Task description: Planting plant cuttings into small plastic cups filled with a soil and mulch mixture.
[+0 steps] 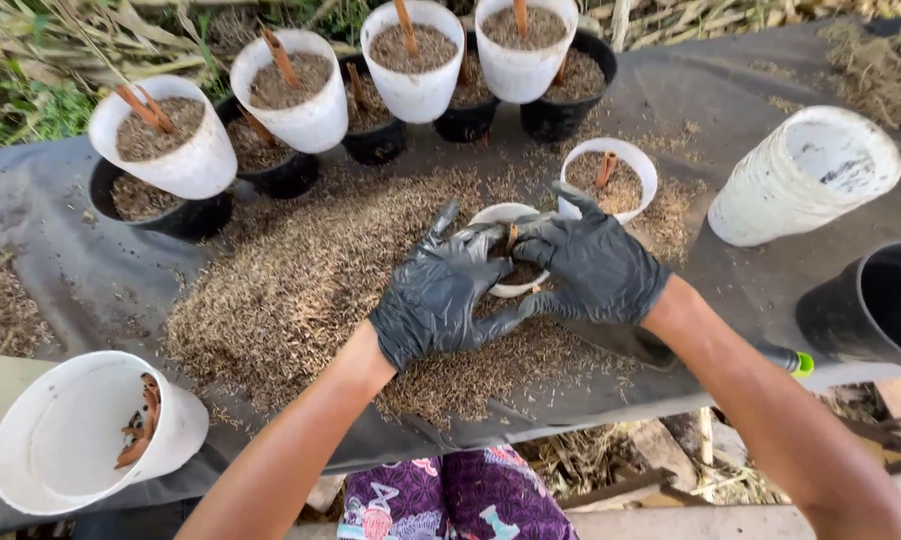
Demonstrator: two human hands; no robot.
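Left hand (pixel 440 295) and right hand (pixel 595 265), both in black gloves, are cupped around a small white pot (pixel 510 250) at frame centre, fingers curled over the rim and pressing on the fill. A brown stick (pixel 511 237) is seen upright in the pot between the hands.

The pot is seated in a heap of husks (pixel 320 290) on the table (pixel 60 270), which is covered in dark sheet.

Step judged as firming the fill around the stick. Best done with even pressure from both sides, stick kept vertical, pot kept level so loose fill is not spilled.

Husk mix: dry, granular, tan-brown, loose. Pots: thin white plastic, tapered, round.

Just upper right of the hands: a filled pot (pixel 610 180) with a stick. Along the top: a row of white pots tilted on black pots (pixel 300 90), all filled. Right: an empty white pot (pixel 805 175) on its side, and a black pot (pixel 875 305). Lower left: a white pot holding spare sticks (pixel 140 430).
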